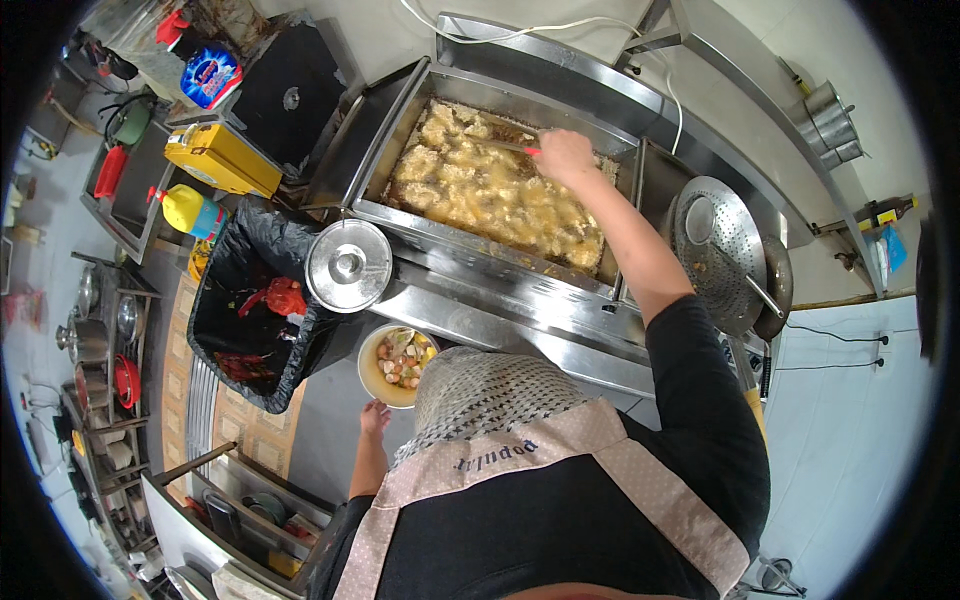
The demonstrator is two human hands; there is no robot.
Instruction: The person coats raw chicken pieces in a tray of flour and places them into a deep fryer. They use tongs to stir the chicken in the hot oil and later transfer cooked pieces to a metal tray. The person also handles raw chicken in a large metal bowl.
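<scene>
Battered pieces of food (480, 187) bubble in hot oil in a rectangular steel fryer (480, 244). Over the far side of the fryer, my right hand (566, 156) is closed on what look like metal tongs (502, 144) with a red part by the fingers. The tongs reach left over the food; their tips are hard to make out. My left hand (375, 415) is low beside my apron, fingers partly spread, with nothing visible in it. Just above it is a round bowl (396, 400) with mixed cut food, partly hidden by the apron; whether the hand touches it, I cannot tell.
A black-lined bin (259, 217) with red waste stands left of the fryer, near a round steel lid (349, 266). Right of the fryer rests a large perforated strainer (724, 255). Spray bottle (210, 71), yellow can (221, 161) and yellow bottle (191, 210) stand at the left.
</scene>
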